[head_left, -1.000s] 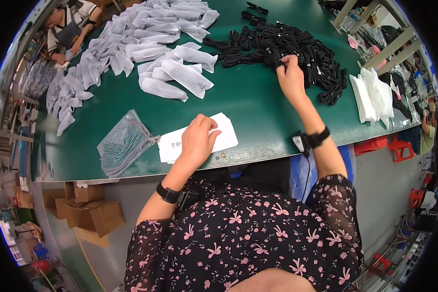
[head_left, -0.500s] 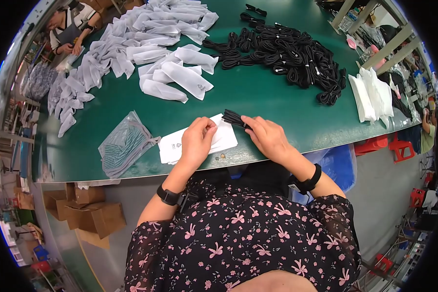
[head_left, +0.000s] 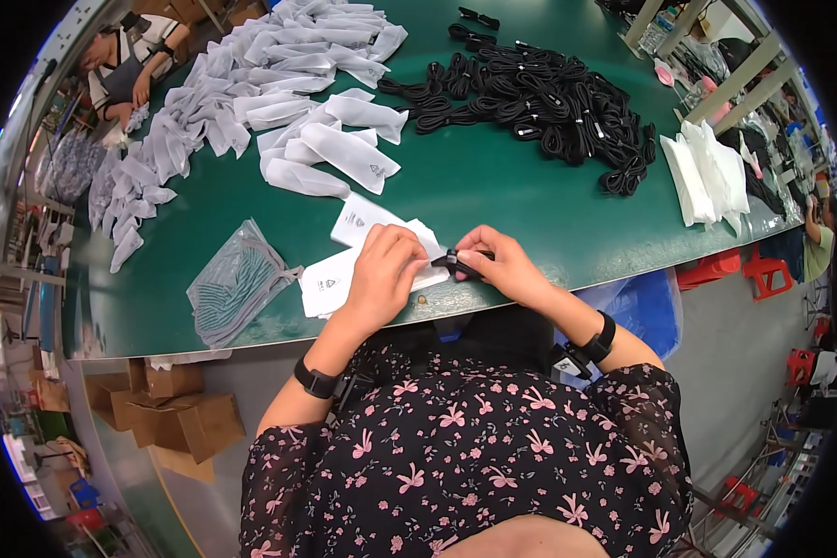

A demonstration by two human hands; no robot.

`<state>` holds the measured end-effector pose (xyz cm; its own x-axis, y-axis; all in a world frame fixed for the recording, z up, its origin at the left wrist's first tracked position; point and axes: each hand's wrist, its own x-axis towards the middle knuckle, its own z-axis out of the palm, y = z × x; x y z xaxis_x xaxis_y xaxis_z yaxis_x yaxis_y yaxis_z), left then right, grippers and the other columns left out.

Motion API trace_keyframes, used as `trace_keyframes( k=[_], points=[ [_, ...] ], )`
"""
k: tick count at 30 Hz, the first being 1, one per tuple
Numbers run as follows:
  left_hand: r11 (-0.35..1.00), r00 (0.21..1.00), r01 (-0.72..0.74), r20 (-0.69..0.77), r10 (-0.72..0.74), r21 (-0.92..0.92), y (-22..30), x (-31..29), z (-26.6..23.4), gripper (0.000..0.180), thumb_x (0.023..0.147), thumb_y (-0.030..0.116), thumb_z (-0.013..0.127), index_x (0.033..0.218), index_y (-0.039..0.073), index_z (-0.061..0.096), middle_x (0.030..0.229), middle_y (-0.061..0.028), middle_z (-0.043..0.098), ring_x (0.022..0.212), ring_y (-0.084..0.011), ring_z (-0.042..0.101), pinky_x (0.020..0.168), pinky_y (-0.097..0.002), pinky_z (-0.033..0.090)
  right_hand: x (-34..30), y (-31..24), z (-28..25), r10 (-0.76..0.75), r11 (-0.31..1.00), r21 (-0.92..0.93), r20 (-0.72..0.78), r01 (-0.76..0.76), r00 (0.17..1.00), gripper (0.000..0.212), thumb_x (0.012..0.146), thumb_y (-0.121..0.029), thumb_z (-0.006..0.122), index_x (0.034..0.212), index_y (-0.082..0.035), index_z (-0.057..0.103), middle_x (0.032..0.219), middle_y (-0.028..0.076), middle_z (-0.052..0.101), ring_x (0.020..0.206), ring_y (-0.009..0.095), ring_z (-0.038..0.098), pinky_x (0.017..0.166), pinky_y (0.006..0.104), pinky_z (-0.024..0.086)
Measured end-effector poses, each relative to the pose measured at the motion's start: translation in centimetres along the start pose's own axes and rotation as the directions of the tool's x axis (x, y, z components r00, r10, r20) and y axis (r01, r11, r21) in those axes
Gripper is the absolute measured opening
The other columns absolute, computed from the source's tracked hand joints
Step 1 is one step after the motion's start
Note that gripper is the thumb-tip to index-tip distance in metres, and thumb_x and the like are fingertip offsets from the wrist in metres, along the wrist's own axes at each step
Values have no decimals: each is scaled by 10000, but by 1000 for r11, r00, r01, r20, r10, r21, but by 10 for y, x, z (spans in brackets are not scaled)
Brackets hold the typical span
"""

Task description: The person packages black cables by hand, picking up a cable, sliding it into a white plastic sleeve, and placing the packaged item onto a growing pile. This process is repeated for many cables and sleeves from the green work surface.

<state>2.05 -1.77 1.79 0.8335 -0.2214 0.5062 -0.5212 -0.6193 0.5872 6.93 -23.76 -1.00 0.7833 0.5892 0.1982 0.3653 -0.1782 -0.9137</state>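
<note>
- Evidently the left hand (head_left: 386, 270) has its fingers bent nearly together, thumb and tips pinching a white sleeve (head_left: 356, 221) near one end; that grip probably steadies the thin, limp material.
- Meanwhile the right hand (head_left: 498, 267) curls its thumb and fingers around a black cable bundle (head_left: 450, 261), whose front is close by the left fingertips; whether any of it is inside the sleeve, I cannot tell. Gripping the rear seems to leave that front end free.
- Beneath the left hand, a stack of flat white sleeves (head_left: 326, 285) lies near the close edge of the desk (head_left: 502, 191), likely for a short reach.
- Farther off, a heap of black cables (head_left: 572, 107) sits right and plump white sleeves (head_left: 349, 153) left, a gap perhaps preventing mix-ups.
- A clear bag (head_left: 240, 286) with striped contents lies left of the stack, presumably so it does not crowd the hands.
</note>
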Motion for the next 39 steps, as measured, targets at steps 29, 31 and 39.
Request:
trace_keyframes(
  k=[29, 31, 39],
  points=[
    [976, 977, 210, 34, -213, 58, -18, -7, 4, 163, 791, 54, 734, 911, 16, 631, 847, -63, 595, 697, -194, 565, 629, -307, 475, 65, 85, -154, -177, 374, -837, -488, -400, 855, 465, 818, -157, 686, 1220, 23, 536, 1044, 220, 613, 918, 354, 616, 761, 397, 534],
    [963, 989, 150, -16, -150, 226, -20, -12, 11, 150, 790, 54, 736, 879, 11, 623, 828, -59, 596, 680, -199, 558, 614, -318, 470, 54, 75, -140, -173, 473, -788, -522, -395, 835, 449, 827, -142, 669, 1222, 25, 534, 1036, 214, 621, 874, 335, 634, 739, 388, 540],
    [864, 871, 486, -6, -491, -131, -12, -16, 8, 88, 844, 37, 669, 852, -10, 595, 827, -102, 594, 693, -226, 583, 655, -318, 476, 14, -5, -34, -26, 986, -161, -331, -29, 943, 303, 870, -7, 567, 1171, 28, 563, 968, 135, 590, 747, 213, 629, 629, 322, 503]
  ],
)
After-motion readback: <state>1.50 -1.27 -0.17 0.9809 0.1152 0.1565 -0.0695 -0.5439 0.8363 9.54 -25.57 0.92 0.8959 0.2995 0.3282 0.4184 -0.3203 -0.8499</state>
